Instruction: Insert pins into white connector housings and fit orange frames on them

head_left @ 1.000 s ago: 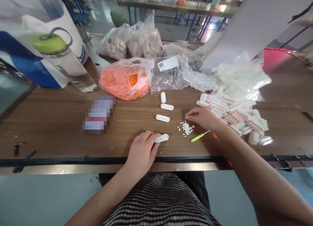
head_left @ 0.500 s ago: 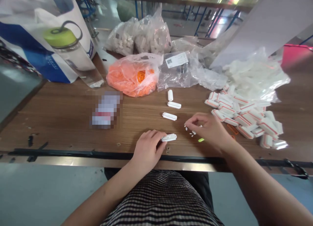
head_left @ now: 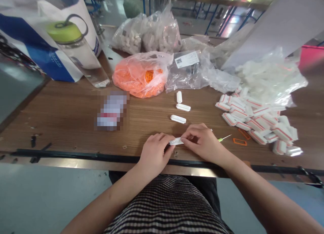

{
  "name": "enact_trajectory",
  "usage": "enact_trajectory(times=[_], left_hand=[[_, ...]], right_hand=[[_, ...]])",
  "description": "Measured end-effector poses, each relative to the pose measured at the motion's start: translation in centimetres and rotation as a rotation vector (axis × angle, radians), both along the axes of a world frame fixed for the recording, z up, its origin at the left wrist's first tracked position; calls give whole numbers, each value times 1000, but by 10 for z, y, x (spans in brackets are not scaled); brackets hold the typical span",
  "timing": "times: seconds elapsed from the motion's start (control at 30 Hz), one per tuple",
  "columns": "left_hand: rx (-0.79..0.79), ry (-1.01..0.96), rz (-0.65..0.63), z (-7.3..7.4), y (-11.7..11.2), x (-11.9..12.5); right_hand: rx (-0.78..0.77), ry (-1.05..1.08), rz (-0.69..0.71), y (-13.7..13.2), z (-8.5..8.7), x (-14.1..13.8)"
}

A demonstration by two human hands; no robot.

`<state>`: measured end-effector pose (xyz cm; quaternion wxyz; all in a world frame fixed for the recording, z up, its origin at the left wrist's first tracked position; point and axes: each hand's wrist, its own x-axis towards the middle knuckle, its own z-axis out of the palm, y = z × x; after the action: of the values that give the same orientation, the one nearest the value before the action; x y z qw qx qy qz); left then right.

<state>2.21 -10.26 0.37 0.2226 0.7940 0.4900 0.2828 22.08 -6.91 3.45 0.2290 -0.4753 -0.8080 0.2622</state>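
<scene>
My left hand [head_left: 155, 152] pinches the left end of a white plastic housing [head_left: 176, 141] with rows of small holes, low over the table's front. The fingertips of my right hand [head_left: 204, 141] are pressed together at the housing's right end. Whatever they hold is hidden or too small to make out. Beyond the hands lie three similar white housings, the nearest one [head_left: 178, 119] lengthwise. Just right of my right hand shows a thin pointed tool [head_left: 221, 139] with a green handle. That hand covers most of the small white bits on the table.
A heap of white cases with orange edging [head_left: 263, 122] lies right, beside orange frames [head_left: 239, 142]. Behind stand a bag of orange parts [head_left: 138, 79], clear bags [head_left: 186, 75] and a green-lidded bottle [head_left: 83, 60]. A blurred-out flat object [head_left: 112, 111] lies left.
My right hand has moved left from the small white bits to the housing's right end. My left hand still holds the housing. The tool's metal shaft and an orange frame are now uncovered.
</scene>
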Motion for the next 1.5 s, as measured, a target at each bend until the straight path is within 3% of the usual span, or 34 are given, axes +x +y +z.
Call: enact_trajectory(times=[0.13,0.37,0.5,0.63,0.77,0.9,1.07,1.17,1.27,1.37,1.5], left_hand=[[1,-4,-2,-1,-1,-1],[-11,2,-4,2,-1,-1],[-13,-7,4,1,0,-1],[0,23,8,0,1,-2],[11,28,13,1,1,0],[11,29,16,2,0,0],[9,25,15,1,0,-2],[2,24,12,1,1,-2],[-5,23,17,2,1,-2],[-5,18,14,3,1,-2],[-20,26,13,4,1,-2]], right_hand=[[83,-70,41,-1,2,-1],[529,-385,186,-14,5,-3],[687,-510,106,-27,-2,-12],[591,-359,-32,-28,-9,-13],[446,-169,-70,-22,-7,0],[458,-174,-2,-21,-3,5],[534,-280,32,-24,-6,-8],[481,-245,28,-24,-7,-9],[373,-106,-69,-18,-5,13],[239,-94,-290,-6,-4,54],[-17,-158,-277,15,-8,100]])
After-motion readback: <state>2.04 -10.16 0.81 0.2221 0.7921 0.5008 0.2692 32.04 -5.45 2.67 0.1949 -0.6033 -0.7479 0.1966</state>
